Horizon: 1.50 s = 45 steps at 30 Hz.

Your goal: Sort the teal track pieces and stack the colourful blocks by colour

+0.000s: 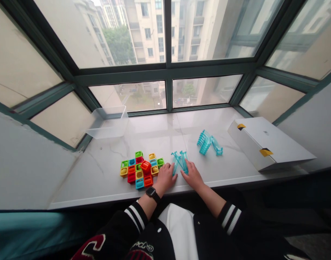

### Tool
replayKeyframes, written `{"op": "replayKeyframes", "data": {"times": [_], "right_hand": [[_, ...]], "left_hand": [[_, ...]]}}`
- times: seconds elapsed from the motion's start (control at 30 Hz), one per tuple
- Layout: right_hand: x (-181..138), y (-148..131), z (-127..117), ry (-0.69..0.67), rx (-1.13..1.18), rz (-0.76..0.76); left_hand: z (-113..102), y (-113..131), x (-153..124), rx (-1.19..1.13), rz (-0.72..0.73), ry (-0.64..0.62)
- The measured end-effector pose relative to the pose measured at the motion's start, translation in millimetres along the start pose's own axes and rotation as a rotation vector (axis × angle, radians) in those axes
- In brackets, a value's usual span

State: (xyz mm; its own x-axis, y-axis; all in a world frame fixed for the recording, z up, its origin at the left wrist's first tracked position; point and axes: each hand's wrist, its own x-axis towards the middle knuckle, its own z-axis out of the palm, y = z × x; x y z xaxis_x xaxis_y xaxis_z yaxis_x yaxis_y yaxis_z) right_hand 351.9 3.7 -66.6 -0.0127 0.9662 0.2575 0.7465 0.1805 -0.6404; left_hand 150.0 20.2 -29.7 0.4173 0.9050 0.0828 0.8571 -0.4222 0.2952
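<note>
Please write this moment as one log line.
left hand: touching teal pieces | right hand: touching teal pieces | colored blocks: beside left hand

Soft daylight ahead, deep dimness below

Diffuse daylight enters through the window (122, 75) beyond the left hand (166, 176) and right hand (192, 174), leaving the buildings (143, 36) outside pale and hazy. The worktop (151, 131) is bright, with a glossy sheen past the hands; shadows around them are faint. Nearer than the hands, the black jacket (114, 225) sinks into darkness, its folds hard to read. Wide-angle distortion splays the outer window bars, and fine detail between the hands looks slightly soft.
</note>
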Motion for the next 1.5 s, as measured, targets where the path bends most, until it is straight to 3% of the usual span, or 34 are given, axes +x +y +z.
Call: {"op": "replayKeyframes", "data": {"times": [0.2,0.4,0.57,0.73,0.93,1.07,1.2,1.5], "right_hand": [[-5.5,-24.6,12.0,-0.133,-0.046,-0.063],[-8.7,-36.4,18.2,-0.181,-0.06,-0.094],[-6.1,-36.3,22.8,-0.166,0.06,-0.048],[-1.7,-31.7,19.1,-0.073,0.362,0.075],[1.3,-23.2,9.9,0.056,0.509,0.242],[3.8,-19.1,7.9,0.108,0.391,0.174],[3.5,-13.9,6.3,0.049,0.184,0.042],[1.0,-12.7,-5.0,-0.065,0.007,-0.056]], "left_hand": [[-3.0,-26.3,-20.4,0.029,-0.073,0.031],[-10.8,-48.3,-35.7,-0.009,-0.061,0.05],[-15.4,-36.0,-37.0,-0.038,-0.146,0.1],[-21.0,-15.6,-29.1,0.039,-0.282,0.029],[-19.0,-10.2,-28.5,0.065,-0.213,0.135],[-8.6,-9.3,-30.2,0.024,-0.095,0.234],[6.2,-10.8,-30.4,-0.046,0.005,0.248],[26.5,-21.1,-33.0,-0.06,0.024,0.273]]}}
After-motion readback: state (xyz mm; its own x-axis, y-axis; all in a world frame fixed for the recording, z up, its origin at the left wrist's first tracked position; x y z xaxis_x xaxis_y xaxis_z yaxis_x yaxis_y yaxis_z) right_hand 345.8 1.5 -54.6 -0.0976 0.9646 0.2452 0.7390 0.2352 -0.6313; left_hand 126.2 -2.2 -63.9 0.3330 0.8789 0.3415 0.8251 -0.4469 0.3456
